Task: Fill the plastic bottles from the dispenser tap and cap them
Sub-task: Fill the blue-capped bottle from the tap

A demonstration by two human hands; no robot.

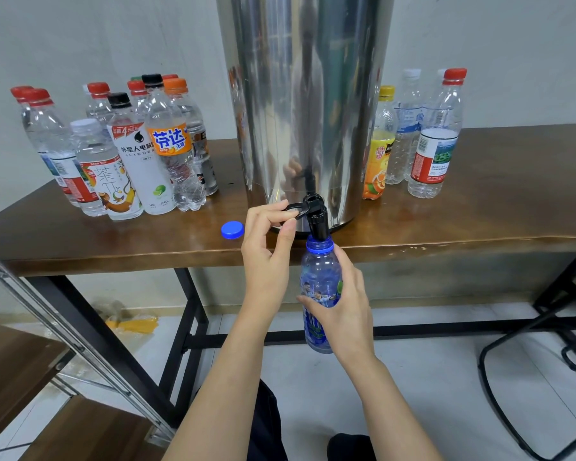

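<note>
A tall steel dispenser (300, 104) stands at the front edge of a brown table (446, 227). Its black tap (316, 216) juts out over the edge. My left hand (269, 247) pinches the tap's black lever between thumb and forefinger. My right hand (343, 304) grips a blue plastic bottle (318, 277) from the right side. The uncapped bottle mouth sits right under the spout. The bottle's blue cap (232, 229) lies on the table left of the tap.
Several capped bottles (137, 151) stand in a cluster on the table's left; a smaller group of bottles (419, 141) stands to the right of the dispenser. Black table legs and a chair frame (526, 377) lie below. A wooden shelf unit (47, 377) is at the lower left.
</note>
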